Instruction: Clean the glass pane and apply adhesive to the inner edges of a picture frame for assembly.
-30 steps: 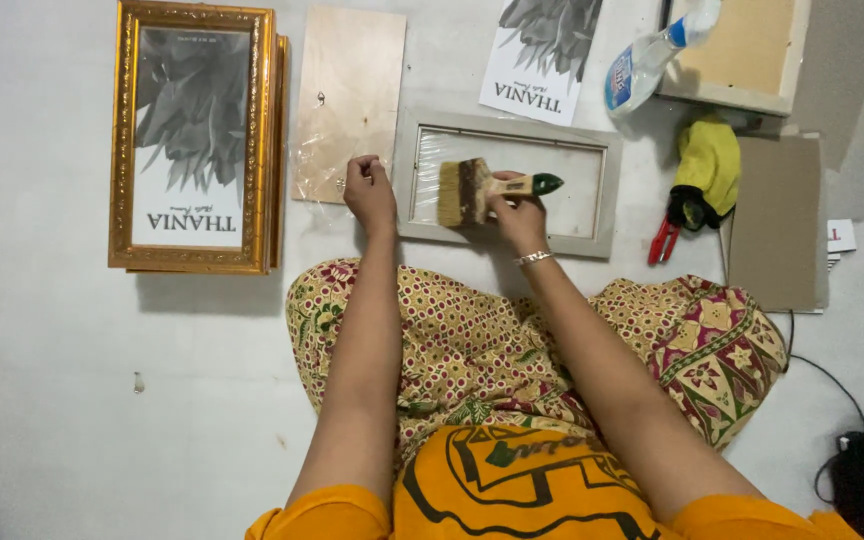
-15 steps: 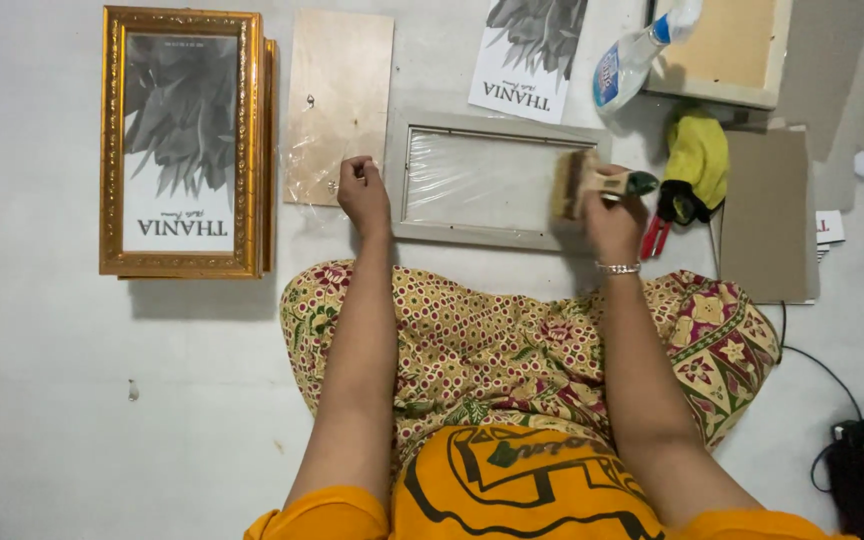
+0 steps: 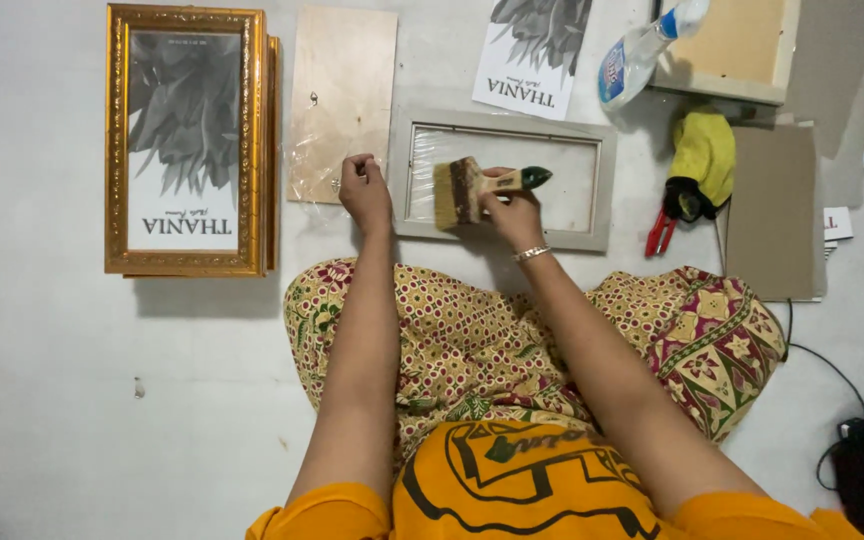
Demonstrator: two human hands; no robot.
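Right hand (image 3: pixel 514 210) grips the brush (image 3: pixel 472 188), bristles over the left part of the grey frame (image 3: pixel 504 178) on the floor before my knees. Left hand (image 3: pixel 364 190) looks curled at the frame's left edge; I think it touches.

a gold ornate frame (image 3: pixel 184 140) holding a grey leaf print is lying at far left, with a thin wooden board (image 3: pixel 344 95) sitting just beside it. a loose leaf print (image 3: pixel 534 52), a spray bottle (image 3: pixel 644 52) and a wooden box (image 3: pixel 734 48) are resting along the top, while a yellow cloth (image 3: pixel 704 150) is lying over what may be red-handled pliers (image 3: pixel 662 232), beside a brown cardboard sheet (image 3: pixel 774 212).
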